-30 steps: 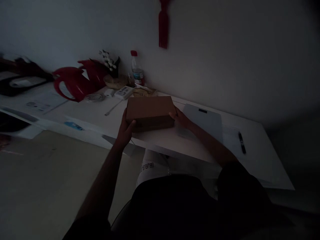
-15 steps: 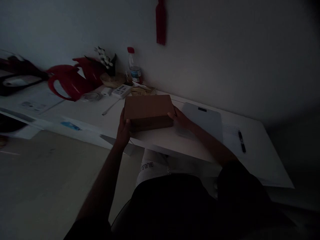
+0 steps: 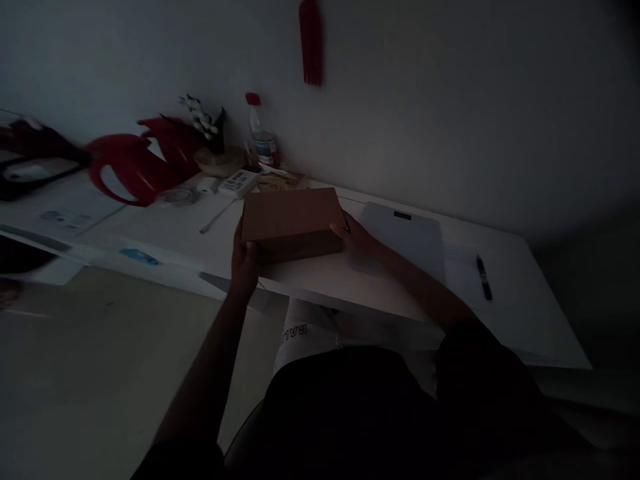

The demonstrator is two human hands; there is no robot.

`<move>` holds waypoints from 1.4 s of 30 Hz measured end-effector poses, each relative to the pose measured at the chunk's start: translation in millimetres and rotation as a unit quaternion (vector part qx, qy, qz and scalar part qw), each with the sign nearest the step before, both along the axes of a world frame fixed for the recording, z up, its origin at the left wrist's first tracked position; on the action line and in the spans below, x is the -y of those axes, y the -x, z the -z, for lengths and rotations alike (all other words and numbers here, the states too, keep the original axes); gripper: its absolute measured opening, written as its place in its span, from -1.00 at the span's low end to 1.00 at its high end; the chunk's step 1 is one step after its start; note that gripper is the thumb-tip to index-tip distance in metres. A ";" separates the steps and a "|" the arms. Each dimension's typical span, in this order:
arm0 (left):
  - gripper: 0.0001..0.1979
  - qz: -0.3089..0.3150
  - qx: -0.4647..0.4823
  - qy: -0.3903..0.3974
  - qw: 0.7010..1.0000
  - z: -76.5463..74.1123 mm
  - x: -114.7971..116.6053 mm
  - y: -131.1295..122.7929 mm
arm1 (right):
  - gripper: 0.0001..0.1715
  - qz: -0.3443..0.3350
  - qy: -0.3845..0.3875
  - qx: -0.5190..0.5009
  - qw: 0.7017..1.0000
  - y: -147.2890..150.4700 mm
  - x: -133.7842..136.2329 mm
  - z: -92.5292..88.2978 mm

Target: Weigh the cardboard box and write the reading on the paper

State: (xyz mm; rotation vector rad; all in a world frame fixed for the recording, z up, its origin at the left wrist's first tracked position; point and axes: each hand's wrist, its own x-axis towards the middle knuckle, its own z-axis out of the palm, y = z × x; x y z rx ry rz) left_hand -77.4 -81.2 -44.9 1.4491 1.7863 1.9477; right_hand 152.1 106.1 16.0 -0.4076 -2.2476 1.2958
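A closed brown cardboard box [image 3: 293,217] is held level between my two hands over the white desk [image 3: 320,277]. My left hand [image 3: 244,263] grips its left end, thumb at the front corner and fingers along the side. At the right end, my right hand [image 3: 353,237] is closed on the box, its thumb on the front edge near the corner. The far fingers of both hands are hidden. Dim light makes it hard to tell whether the underside touches the desk. A flat grey laptop-like slab [image 3: 400,233] lies just right of the box, partly behind my right forearm.
Behind the box stand a bottle with a red cap [image 3: 264,140] and a woven basket [image 3: 220,162]. Red jugs [image 3: 135,170] are on the left. A white labelled box [image 3: 240,182] lies nearby. A black pen [image 3: 483,277] rests on paper at right. A red tassel [image 3: 311,47] hangs on the wall.
The view has shifted slightly, so the box and most desk items appear a little further left. Both hands keep their hold on the cardboard box.
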 end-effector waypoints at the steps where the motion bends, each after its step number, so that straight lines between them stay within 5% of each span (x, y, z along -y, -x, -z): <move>1: -0.26 -0.002 -0.002 0.004 1.000 -0.9 0.4 -0.2 | 0.05 -0.003 0.001 -0.001 1.000 0.3 -0.2 0.6; 6: -0.14 -0.022 -0.016 0.033 0.999 -10.1 4.7 3.9 | 0.03 -0.005 0.007 0.020 1.000 -2.1 -6.2 0.6; 10: -0.34 -0.080 -0.130 0.010 0.988 -38.8 14.6 -0.4 | 0.02 0.045 -0.017 0.058 0.997 -10.8 -14.2 -5.1; 15: -0.74 -0.122 -0.303 -0.038 0.944 -88.7 20.9 -27.8 | -0.51 0.151 -0.105 0.007 0.983 -31.0 -18.9 -26.0; 19: -0.83 0.045 -0.339 -0.017 0.939 -113.0 10.3 -59.9 | -0.55 0.132 -0.134 0.038 0.981 -59.0 -13.9 -46.7; 23: -0.81 0.261 -0.353 0.007 0.899 -124.8 -9.0 -98.1 | -0.51 0.079 -0.131 0.085 0.985 -94.1 -4.8 -54.2; 27: -0.77 0.367 -0.364 0.017 0.856 -125.0 -33.8 -138.9 | -0.54 0.091 -0.121 0.122 0.981 -131.3 1.2 -46.7; 32: -0.72 0.494 -0.366 0.015 0.789 -107.7 -69.7 -185.7 | -0.53 0.114 -0.108 0.177 0.972 -184.0 1.9 -30.5; 42: -0.69 0.636 -0.363 0.000 0.681 -78.7 -111.9 -279.7 | -0.66 0.220 -0.111 0.241 0.939 -285.7 2.9 -15.2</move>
